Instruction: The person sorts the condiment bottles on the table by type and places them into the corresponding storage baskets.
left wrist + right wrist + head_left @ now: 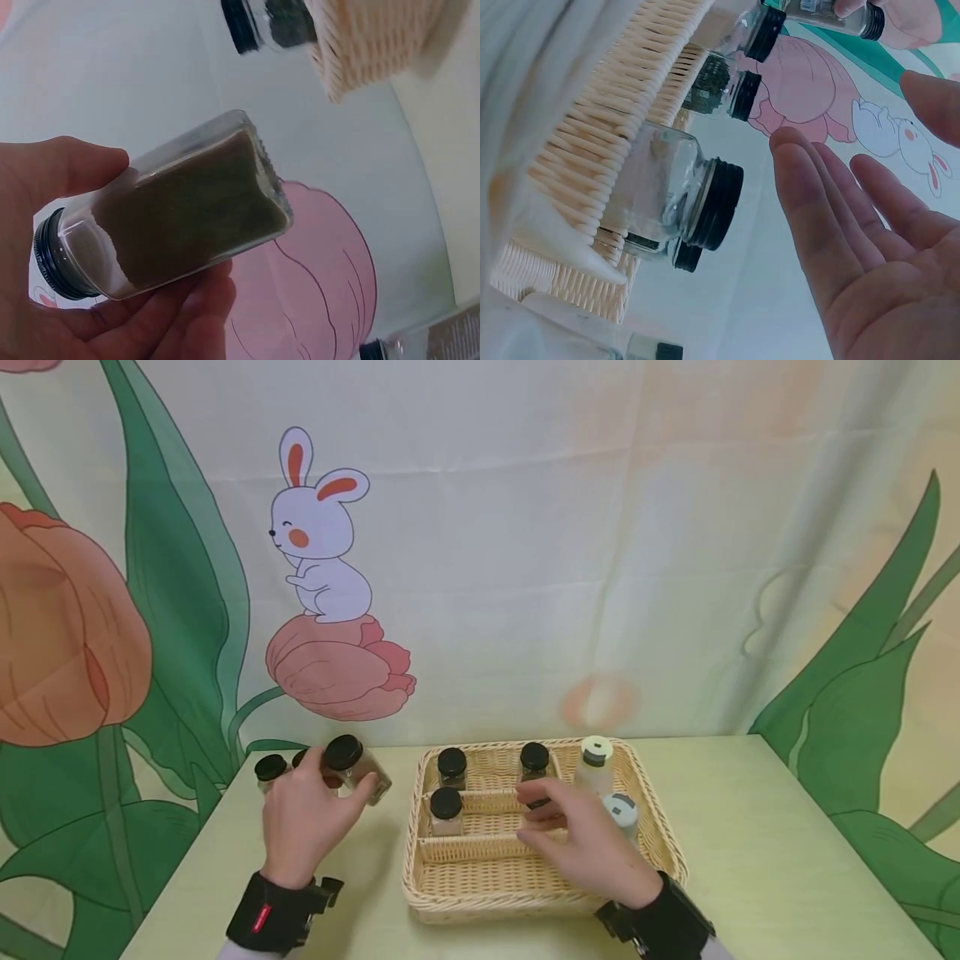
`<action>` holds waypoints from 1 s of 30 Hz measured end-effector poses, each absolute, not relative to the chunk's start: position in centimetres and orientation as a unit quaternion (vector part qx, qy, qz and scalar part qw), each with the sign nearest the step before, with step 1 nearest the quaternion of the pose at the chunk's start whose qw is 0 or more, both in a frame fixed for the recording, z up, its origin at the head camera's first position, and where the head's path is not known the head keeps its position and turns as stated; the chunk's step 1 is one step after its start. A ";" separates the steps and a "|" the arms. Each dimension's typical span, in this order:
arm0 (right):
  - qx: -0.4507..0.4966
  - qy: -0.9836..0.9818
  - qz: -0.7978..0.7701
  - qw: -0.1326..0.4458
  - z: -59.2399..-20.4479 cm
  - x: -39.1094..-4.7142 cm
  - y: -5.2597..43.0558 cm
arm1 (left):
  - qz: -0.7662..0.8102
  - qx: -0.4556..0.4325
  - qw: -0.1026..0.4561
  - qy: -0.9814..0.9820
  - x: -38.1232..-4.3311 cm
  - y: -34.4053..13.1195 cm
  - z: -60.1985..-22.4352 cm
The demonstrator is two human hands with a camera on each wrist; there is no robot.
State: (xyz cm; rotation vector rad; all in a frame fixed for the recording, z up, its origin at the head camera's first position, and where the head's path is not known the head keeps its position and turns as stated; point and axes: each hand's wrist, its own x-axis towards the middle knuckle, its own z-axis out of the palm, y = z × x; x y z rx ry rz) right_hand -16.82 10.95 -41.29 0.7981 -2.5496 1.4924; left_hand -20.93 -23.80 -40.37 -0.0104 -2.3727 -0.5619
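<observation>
My left hand (311, 818) grips a square clear spice jar (180, 210) with a black lid, tilted in the air left of the basket. Dark brownish-green powder fills most of it. My right hand (592, 843) hovers over the right half of the wicker basket (487, 906), its fingers relaxed and holding nothing. Right by its fingertips in the head view is a black-lidded jar (534, 758) in the back compartment. In the right wrist view the fingers point past a large clear jar (664, 176), apart from its black lid. The hand partly covers the basket's middle row.
Two more black-lidded jars, one at the back (452, 767) and one in the middle row (446, 810), stand in the basket's left side. A white bottle (596, 764) and a pale-lidded container (621, 810) stand at its right. Beyond my left hand is another jar (270, 768) on the table.
</observation>
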 end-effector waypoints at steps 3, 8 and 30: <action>0.253 -0.833 0.488 0.051 -41.2 -16.7 11.2 | -0.240 -0.033 0.354 -0.903 -20.8 -23.2 -40.1; 0.250 -0.836 0.482 0.080 -41.1 -16.4 11.6 | -0.273 -0.075 0.357 -0.890 -20.6 -22.2 -40.1; 0.293 -0.804 0.498 0.140 -40.7 -15.7 10.9 | -0.344 -0.219 0.327 -0.852 -18.2 -16.5 -41.9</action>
